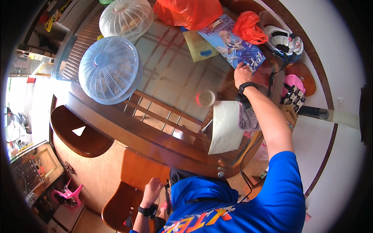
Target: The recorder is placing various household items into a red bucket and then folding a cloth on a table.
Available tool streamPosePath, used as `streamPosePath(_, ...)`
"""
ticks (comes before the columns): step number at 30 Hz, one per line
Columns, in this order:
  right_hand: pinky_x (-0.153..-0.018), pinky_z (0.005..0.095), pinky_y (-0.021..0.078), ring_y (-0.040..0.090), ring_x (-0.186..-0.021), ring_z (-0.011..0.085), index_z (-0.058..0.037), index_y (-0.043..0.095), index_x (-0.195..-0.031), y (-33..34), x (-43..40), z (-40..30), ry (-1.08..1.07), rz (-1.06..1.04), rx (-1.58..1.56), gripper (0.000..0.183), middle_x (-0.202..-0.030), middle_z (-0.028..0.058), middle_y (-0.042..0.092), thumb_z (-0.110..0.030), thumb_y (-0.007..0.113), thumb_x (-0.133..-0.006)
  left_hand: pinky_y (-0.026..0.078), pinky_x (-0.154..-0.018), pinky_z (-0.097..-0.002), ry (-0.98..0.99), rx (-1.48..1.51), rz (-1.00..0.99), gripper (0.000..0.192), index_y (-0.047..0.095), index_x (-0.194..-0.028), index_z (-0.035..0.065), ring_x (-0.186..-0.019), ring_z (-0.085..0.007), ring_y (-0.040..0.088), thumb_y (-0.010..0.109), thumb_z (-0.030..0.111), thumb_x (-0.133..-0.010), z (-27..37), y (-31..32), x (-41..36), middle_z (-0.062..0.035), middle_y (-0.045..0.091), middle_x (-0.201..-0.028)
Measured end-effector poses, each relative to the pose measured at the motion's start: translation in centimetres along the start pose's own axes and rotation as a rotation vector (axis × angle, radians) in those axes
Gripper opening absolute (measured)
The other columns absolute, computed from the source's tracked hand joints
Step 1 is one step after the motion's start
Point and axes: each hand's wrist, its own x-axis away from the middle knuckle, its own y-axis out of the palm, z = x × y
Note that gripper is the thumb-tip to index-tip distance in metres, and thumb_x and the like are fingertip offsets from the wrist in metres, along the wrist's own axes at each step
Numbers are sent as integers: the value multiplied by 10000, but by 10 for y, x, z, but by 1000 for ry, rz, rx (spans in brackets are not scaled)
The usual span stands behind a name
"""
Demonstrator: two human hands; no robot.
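Observation:
My right hand (243,75) reaches across the glass-topped table (174,70) to the near edge of a blue illustrated booklet (230,43). Its fingers lie over the cover's lower corner and seem to grip it; the underside of the grip is hidden. A fair-haired drawn figure and writing appear on the cover. On top of the booklet's far part rests a small pale object (215,24). Beneath its left side is a yellowish paper packet (201,45). Down by my left side, my left hand (153,189) hangs above a wooden chair (125,201), fingers loosely bent and holding nothing.
Two mesh food covers, one blue (109,70) and one whitish (126,20), stand on the left. Red plastic bags (189,13) and a helmet (284,43) lie at the back. Nearer are a round cup (206,98), a white paper sheet (225,128) and a grey cloth (250,118).

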Motion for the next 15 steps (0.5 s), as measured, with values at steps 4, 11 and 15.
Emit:
streamPosePath(4,-925,462,456,540,-1115,337,8,474,-1202,-22,17,9,16,197,-110,382,-1132,189,560,-154,565,-868,547,-771,-335,95,-28,-14,322,561,-1122,-35,-883,-258,700,650,177,-896,26,-1,-12,-187,694,-956)
streamPosePath(11,-852,505,469,538,-1070,335,-56,506,-1114,-63,41,19,-22,439,-251,257,-1082,166,530,-141,529,-873,552,-725,-331,187,5,-13,331,548,-1151,-31,-823,-235,696,626,191,-920,48,-1,-8,-176,690,-946)
streamPosePath(15,-867,528,475,560,-1087,369,-26,492,-1255,-72,66,32,-46,556,-285,373,-1146,205,574,-143,484,-901,549,-707,-315,257,-49,-9,328,547,-1163,-27,-816,-218,687,625,180,-921,59,-2,-4,-160,685,-954)
